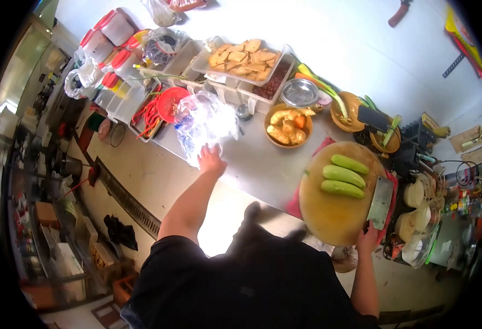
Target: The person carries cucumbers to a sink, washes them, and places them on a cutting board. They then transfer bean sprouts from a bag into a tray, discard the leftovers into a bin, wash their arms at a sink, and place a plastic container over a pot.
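grey counter (250,167), beige floor (134,170); left hand (212,160) spread at plastic bag (203,122), right hand (367,239) gripping cleaver (381,202).

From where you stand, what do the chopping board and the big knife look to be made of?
The round board looks like wood, matte and yellow-brown, with darker stains. The cleaver's blade seems to be steel, grey with a dull sheen.
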Demonstrator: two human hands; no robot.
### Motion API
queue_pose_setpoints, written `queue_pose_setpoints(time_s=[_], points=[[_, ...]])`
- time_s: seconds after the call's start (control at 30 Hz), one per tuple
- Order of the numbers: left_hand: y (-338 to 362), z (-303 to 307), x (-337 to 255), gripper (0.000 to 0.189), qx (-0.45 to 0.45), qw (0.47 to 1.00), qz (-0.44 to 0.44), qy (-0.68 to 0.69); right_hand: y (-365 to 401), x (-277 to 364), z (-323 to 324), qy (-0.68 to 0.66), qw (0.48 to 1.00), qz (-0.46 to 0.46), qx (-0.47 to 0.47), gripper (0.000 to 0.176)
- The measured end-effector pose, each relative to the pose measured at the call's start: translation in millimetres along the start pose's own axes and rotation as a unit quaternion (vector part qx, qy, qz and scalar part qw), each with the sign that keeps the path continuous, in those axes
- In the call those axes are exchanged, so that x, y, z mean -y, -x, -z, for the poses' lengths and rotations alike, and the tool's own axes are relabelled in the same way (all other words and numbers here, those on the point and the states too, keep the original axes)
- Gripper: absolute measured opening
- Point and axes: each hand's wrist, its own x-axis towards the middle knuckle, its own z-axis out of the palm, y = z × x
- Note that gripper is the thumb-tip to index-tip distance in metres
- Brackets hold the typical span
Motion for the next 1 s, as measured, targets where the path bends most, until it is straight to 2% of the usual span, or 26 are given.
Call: queue_pose_setpoints(time_s=[0.07, 0.1, 0.13, 0.2, 0.23, 0.3, 0.33, 0.4, 0.43, 0.47, 0.57, 0.6, 0.63, 0.67, 0.73, 0.77, 0.83, 0.87, 0.9, 0.93, 1.0], points=[[-21, 19, 20, 0.072, -0.019, 0.999, 0.027, -0.029, 4, 11, -2, 0.07, 0.996, -0.054, -0.021, 0.055], [-30, 21, 28, 0.06, -0.024, 0.999, 0.024, -0.023, 8, 22, 2, 0.075, 0.993, -0.094, -0.009, 0.056], [-50, 11, 44, 0.06, -0.019, 0.999, 0.017, -0.021, 12, 36, 2, 0.079, 0.992, -0.101, -0.011, 0.056], [-85, -13, 80, 0.047, 0.063, 0.996, -0.048, 0.032, 22, 68, 5, 0.07, 0.989, -0.073, -0.107, 0.057], [-89, -19, 90, 0.047, 0.07, 0.996, -0.051, 0.032, 25, 74, -2, 0.042, 0.985, -0.129, -0.11, 0.058], [-89, -1, 92, 0.032, -0.055, 0.973, 0.026, 0.224, 30, 106, 0, 0.049, 0.982, -0.136, -0.124, 0.056], [-83, 14, 94, 0.032, -0.051, 0.973, 0.022, 0.224, 31, 119, 1, 0.054, 0.979, -0.138, -0.138, 0.054], [-60, 56, 95, 0.027, -0.091, 0.882, 0.051, 0.459, 31, 133, -8, 0.037, 0.982, -0.126, -0.137, 0.052], [-56, 57, 99, 0.02, -0.128, 0.795, 0.048, 0.591, 29, 140, -11, 0.015, 0.985, -0.109, -0.136, 0.049], [-53, 72, 102, 0.02, -0.128, 0.794, 0.05, 0.592, 26, 154, -11, 0.017, 0.985, -0.107, -0.136, 0.049], [-37, 126, 111, 0.018, -0.1, 0.68, 0.047, 0.725, 18, 198, -20, 0.009, 0.988, -0.058, -0.139, 0.045], [-35, 133, 116, 0.018, -0.105, 0.679, 0.048, 0.725, 14, 208, -27, -0.012, 0.989, -0.011, -0.146, 0.045], [-32, 140, 121, 0.018, -0.081, 0.637, 0.05, 0.765, 8, 217, -34, -0.034, 0.987, 0.039, -0.152, 0.045], [-28, 148, 125, 0.019, -0.059, 0.594, 0.05, 0.801, 4, 232, -35, -0.037, 0.987, 0.048, -0.151, 0.045], [-11, 162, 122, 0.021, -0.08, 0.582, 0.077, 0.806, 1, 267, -38, -0.007, 0.978, 0.151, -0.141, 0.047], [-1, 161, 126, 0.024, -0.074, 0.584, 0.044, 0.807, 1, 281, -44, -0.011, 0.977, 0.159, -0.14, 0.047], [21, 169, 121, 0.032, -0.049, 0.588, -0.011, 0.807, 4, 311, -56, -0.129, 0.977, 0.16, -0.056, 0.053], [30, 171, 118, 0.032, -0.052, 0.591, -0.012, 0.805, 6, 336, -46, -0.212, 0.97, 0.111, 0.039, 0.059], [39, 172, 117, 0.033, 0.013, 0.572, 0.029, 0.82, 7, 362, -35, -0.29, 0.946, 0.059, 0.133, 0.066], [45, 172, 114, 0.034, 0.077, 0.549, 0.07, 0.83, 7, 377, -37, -0.312, 0.934, 0.083, 0.155, 0.072], [53, 167, 102, 0.035, 0.092, 0.532, 0.077, 0.838, 7, 408, -33, -0.352, 0.901, 0.165, 0.194, 0.083]])
